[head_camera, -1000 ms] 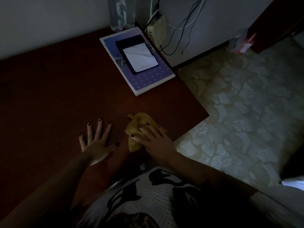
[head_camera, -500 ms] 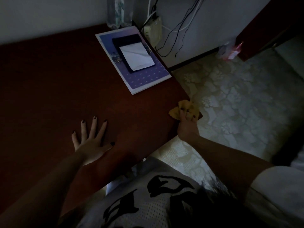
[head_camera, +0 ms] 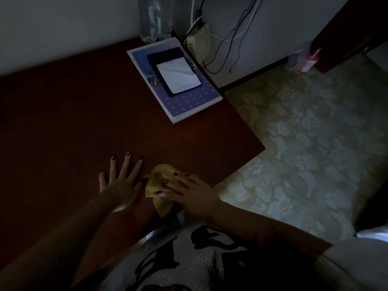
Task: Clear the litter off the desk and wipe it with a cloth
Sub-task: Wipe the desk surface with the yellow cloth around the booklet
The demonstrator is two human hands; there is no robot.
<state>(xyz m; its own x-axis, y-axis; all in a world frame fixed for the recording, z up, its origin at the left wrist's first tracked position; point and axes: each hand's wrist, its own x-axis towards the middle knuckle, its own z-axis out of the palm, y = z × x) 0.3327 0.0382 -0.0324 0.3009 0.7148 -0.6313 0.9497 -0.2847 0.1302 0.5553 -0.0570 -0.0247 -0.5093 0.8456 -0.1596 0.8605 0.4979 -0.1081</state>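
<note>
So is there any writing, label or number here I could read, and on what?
Nothing here can be read.
Bottle label: too blurred and dark.
Purple notebook cover: tiny repeated marks, not legible.
White sheet: looks blank.
Shirt print: black shapes, no clear letters.

Left hand [head_camera: 120, 182]: palm down, fingers straight and spread, pointing away from body; bare forearm runs in from lower left. Right hand [head_camera: 190, 192]: palm down, fingers extended, angled toward left hand, pressing flat on cloth [head_camera: 158, 178]; bare forearm runs in from lower right. Hands just beside each other.
</note>
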